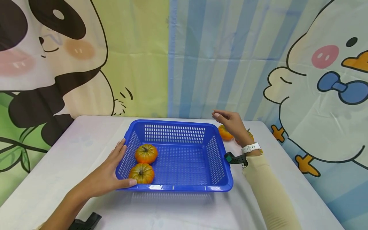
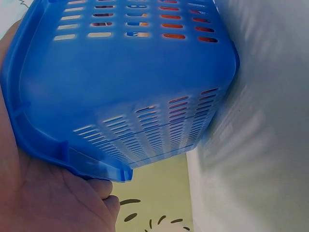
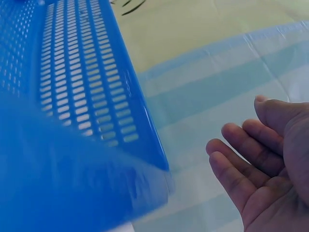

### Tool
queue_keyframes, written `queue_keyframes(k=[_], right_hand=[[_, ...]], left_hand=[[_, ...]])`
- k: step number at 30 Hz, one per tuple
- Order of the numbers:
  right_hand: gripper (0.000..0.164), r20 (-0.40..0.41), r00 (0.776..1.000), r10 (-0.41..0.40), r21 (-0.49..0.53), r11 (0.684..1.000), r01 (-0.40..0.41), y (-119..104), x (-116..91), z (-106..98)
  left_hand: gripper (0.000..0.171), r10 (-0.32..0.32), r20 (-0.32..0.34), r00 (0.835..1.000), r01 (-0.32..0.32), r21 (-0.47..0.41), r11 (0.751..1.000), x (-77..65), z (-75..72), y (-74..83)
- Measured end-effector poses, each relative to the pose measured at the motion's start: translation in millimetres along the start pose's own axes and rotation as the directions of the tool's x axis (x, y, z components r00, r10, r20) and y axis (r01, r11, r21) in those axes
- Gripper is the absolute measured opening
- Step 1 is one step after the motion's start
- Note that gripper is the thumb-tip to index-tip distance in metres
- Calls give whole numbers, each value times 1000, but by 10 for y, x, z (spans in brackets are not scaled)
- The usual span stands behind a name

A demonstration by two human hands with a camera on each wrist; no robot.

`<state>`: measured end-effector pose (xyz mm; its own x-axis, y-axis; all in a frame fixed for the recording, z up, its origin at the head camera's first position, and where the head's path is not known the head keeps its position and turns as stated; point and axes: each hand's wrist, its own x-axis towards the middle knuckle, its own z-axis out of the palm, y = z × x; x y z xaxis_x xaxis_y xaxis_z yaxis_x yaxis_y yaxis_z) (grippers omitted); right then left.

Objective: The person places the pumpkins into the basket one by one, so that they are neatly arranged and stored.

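A blue plastic basket (image 1: 184,159) with slotted walls holds two small orange-green pumpkins, one pumpkin (image 1: 146,153) behind the other pumpkin (image 1: 141,173), along its left side. My left hand (image 1: 107,174) grips the basket's front left corner, thumb over the front rim and fingers along the left rim. In the left wrist view, the palm lies against the rim from outside. My right hand (image 1: 231,124) hovers past the back right corner with fingers slightly bent and nothing in them. An orange pumpkin (image 1: 225,133) lies below it, partly hidden by the basket and hand.
Another pumpkin (image 1: 250,135) shows partly behind the right wrist. The white-covered table (image 1: 95,137) meets a hanging cartoon curtain (image 1: 201,64) at its back edge. Dark straps sit on both wrists.
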<state>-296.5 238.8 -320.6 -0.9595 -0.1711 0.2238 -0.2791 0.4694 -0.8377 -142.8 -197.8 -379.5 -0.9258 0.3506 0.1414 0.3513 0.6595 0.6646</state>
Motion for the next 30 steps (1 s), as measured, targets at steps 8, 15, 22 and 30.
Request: queue_keyframes(k=[8,15,22,30], right_hand=[[48,-81,997,-14,5,1000,15,94,-69,-143],[51,-229,973,3,-23,1000,-9,285,-78,-192],[53,-326,945,21,-20,999,-30,439,-56,-173],[54,-408,905,123,43,992,-116,596,-74,-99]], left_hand=[[117,1,2,1000,-1,-9,1000,2,-1,-5],[116,1,3,1000,-1,-12,1000,-1,-6,2],[116,0,-2,1000,0,-8,1000,-5,-10,1],[116,0,-5,1000,0,-1,1000,-4,-5,15]])
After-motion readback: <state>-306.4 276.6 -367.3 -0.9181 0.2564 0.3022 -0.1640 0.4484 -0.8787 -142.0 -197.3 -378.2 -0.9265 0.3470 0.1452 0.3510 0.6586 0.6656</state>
